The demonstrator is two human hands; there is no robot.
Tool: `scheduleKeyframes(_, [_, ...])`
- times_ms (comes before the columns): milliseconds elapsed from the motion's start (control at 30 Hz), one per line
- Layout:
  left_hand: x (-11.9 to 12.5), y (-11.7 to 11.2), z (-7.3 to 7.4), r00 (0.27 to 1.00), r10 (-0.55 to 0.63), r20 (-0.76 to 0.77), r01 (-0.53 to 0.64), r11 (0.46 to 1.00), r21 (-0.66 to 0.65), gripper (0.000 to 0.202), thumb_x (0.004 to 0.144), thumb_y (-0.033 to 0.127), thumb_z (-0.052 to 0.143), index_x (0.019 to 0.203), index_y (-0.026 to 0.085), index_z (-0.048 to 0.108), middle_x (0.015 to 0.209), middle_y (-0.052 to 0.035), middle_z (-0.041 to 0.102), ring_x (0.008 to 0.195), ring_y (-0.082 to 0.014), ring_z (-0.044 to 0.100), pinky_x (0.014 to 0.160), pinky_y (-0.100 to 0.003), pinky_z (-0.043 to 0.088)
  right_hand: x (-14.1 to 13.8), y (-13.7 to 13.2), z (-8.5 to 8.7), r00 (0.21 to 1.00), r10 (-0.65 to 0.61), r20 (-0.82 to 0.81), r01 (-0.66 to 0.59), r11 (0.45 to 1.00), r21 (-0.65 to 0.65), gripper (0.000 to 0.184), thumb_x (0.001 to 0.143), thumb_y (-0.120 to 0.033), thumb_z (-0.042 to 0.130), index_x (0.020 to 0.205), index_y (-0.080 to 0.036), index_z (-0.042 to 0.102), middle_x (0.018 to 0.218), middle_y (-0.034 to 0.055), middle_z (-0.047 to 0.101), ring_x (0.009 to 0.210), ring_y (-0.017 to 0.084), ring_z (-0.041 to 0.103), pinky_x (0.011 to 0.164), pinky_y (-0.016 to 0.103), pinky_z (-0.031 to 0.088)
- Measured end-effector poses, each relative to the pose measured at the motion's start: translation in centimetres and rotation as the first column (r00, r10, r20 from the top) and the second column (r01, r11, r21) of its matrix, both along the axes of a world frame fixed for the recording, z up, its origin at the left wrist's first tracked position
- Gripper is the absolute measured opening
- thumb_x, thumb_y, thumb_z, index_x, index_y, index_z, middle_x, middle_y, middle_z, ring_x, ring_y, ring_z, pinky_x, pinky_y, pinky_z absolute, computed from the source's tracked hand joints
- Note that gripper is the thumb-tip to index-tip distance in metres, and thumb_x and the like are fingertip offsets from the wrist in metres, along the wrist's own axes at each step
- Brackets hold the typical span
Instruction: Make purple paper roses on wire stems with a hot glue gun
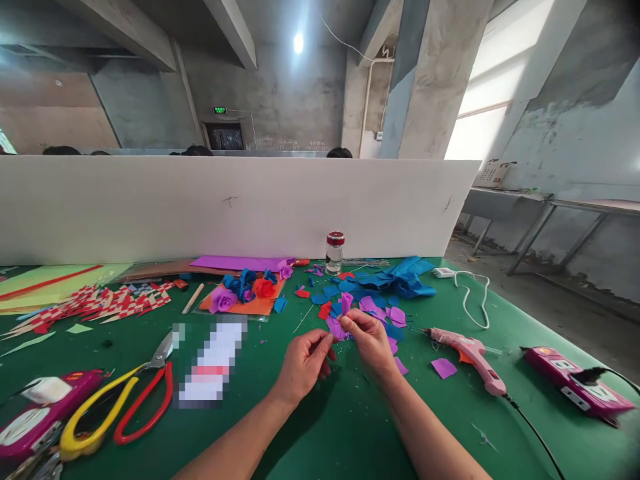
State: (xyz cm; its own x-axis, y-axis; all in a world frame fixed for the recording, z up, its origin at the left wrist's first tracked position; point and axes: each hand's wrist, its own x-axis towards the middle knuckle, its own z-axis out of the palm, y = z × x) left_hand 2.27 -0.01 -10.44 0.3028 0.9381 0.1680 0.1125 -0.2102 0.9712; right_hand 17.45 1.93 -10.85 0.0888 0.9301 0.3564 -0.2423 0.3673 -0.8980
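right hand [369, 339]: thumb and fingers pinched on a purple paper piece [346, 303], which stands up from the fingertips. left hand [304, 361]: just beside the right, fingers curled; cannot tell whether it grips anything. loose purple petals [396, 316] lie beyond the right hand, pink glue gun [467, 355] to its right.

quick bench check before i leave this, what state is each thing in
Right hand: pinching purple paper
Left hand: fingers curled, grip unclear
Scissors: handles spread, tips obscured
Jar: upright, red lid on
Glue gun: lying down, heat can't be told
Right power strip: black plug in
Blue paper: crumpled
Ceiling light: lit
Exit sign: lit
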Motion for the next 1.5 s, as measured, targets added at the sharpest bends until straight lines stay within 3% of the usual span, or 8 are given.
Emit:
scheduleKeyframes(133, [0.0,-0.1,0.1,1.000,0.019,-0.012,-0.019,1.000,0.014,0.035,0.087,0.049,0.052,0.085,0.018,0.068,0.068,-0.0011,0.062,0.046,-0.0118,0.054,0.043,-0.022,0.042,-0.4,-0.1,0.2,0.999,0.039,-0.014,-0.040,0.998,-0.047,0.021,0.073,-0.039,0.073,0.068,-0.019,0.070,0.061,-0.0020,0.054,0.062,0.012,0.046,0.060,0.025,0.036])
scheduleKeyframes(267, [0.0,0.0,0.2,0.999,0.049,0.013,-0.050,0.997,0.061,0.031,0.084,0.045,0.058,0.090,0.019,0.071,0.078,-0.0035,0.065,0.052,-0.0126,0.056,0.044,-0.022,0.043,-0.5,-0.3,0.4,0.999,0.020,0.026,-0.020,1.000,0.000,0.019,0.072,-0.038,0.073,0.066,-0.020,0.070,0.064,-0.0009,0.058,0.063,0.013,0.048,0.060,0.026,0.037])
scheduleKeyframes(533, [0.3,0.2,0.5,0.991,0.040,0.129,-0.031,0.997,-0.075,0.022,0.074,0.037,0.071,0.086,0.018,0.072,0.059,0.0014,0.059,0.049,-0.0119,0.054,0.045,-0.021,0.043,-1.2,-0.7,0.3,0.999,0.019,0.026,-0.020,0.999,0.042,0.013,0.073,-0.032,0.072,0.065,-0.022,0.072,0.070,0.0006,0.060,0.071,0.015,0.053,0.067,0.027,0.042])
scheduleKeyframes(900, [0.2,0.4,0.4,0.984,0.048,0.172,-0.048,0.999,-0.004,0.016,0.075,0.034,0.070,0.078,0.019,0.071,0.053,0.0028,0.059,0.048,-0.0115,0.053,0.048,-0.023,0.045,-1.3,-0.6,0.5,0.995,0.078,-0.062,-0.077,0.997,0.017,0.011,0.067,-0.032,0.078,0.065,-0.023,0.073,0.073,0.0005,0.059,0.078,0.018,0.060,0.070,0.029,0.047])
scheduleKeyframes(1067, [0.2,0.2,0.7,0.976,0.099,0.195,-0.090,0.995,-0.050,0.018,0.073,0.036,0.072,0.073,0.018,0.069,0.051,0.0031,0.057,0.047,-0.0114,0.052,0.046,-0.022,0.045,-1.2,-0.7,0.4,0.990,0.126,-0.069,-0.129,0.991,-0.033,0.023,0.070,-0.035,0.077,0.091,-0.025,0.075,0.078,-0.0002,0.064,0.068,0.013,0.055,0.065,0.026,0.045])
scheduleKeyframes(1200, [0.2,0.2,1.0,0.963,0.139,0.233,-0.118,0.988,-0.098,0.020,0.070,0.036,0.074,0.074,0.017,0.069,0.061,0.0012,0.062,0.050,-0.0119,0.055,0.045,-0.022,0.046,-0.7,-0.4,0.3,0.975,0.073,-0.211,-0.094,0.991,-0.091,0.036,0.076,-0.040,0.071,0.109,-0.025,0.072,0.097,0.0035,0.068,0.069,0.011,0.054,0.067,0.026,0.045])
scheduleKeyframes(1333, [0.2,0.4,1.0,0.953,0.163,0.255,-0.137,0.984,-0.116,0.022,0.071,0.037,0.073,0.076,0.016,0.068,0.069,-0.0002,0.064,0.050,-0.0109,0.055,0.044,-0.022,0.045,-0.3,0.0,0.2,0.930,0.039,-0.366,-0.109,0.979,-0.171,0.030,0.070,-0.035,0.077,0.096,-0.022,0.076,0.092,0.0044,0.070,0.063,0.010,0.054,0.063,0.025,0.047])
scheduleKeyframes(1500, [0.1,0.3,1.1,0.956,0.167,0.242,-0.142,0.983,-0.119,0.022,0.071,0.037,0.073,0.075,0.016,0.067,0.068,-0.0001,0.062,0.051,-0.0108,0.054,0.044,-0.021,0.045,-0.4,0.2,-0.1,0.924,0.020,-0.381,-0.111,0.969,-0.220,0.024,0.063,-0.035,0.082,0.081,-0.020,0.078,0.075,0.0027,0.070,0.061,0.010,0.056,0.063,0.025,0.048])
